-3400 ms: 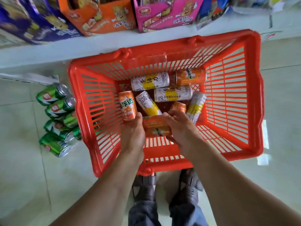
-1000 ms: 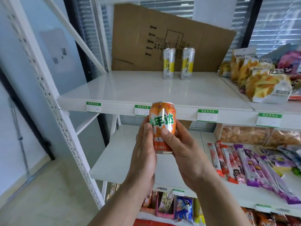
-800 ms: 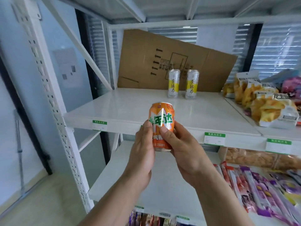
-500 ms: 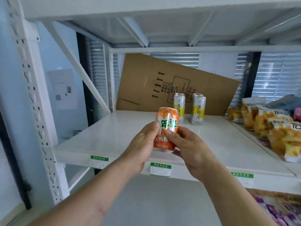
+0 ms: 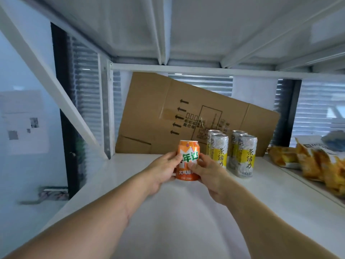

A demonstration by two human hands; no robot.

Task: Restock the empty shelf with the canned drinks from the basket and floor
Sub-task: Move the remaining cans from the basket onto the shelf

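An orange can [image 5: 188, 152] with green lettering stands upright over the white shelf [image 5: 130, 184], at or just above its surface. My left hand [image 5: 164, 171] grips its left side and my right hand [image 5: 207, 174] grips its right side, thumbs across the label. Just right of it and further back stand several tall white-and-yellow cans [image 5: 232, 152] in two short rows. The basket and the floor cans are out of view.
A flattened cardboard box [image 5: 158, 113] leans against the back of the shelf. Orange snack bags [image 5: 317, 161] lie on the neighbouring shelf at right. The underside of the upper shelf [image 5: 186, 30] hangs close overhead. A slanted white brace [image 5: 46, 86] crosses the left side.
Both hands lifted the orange can out of the red basket, raised it to the shelf and carried it inward beside the white-and-yellow cans. The view tilted up.
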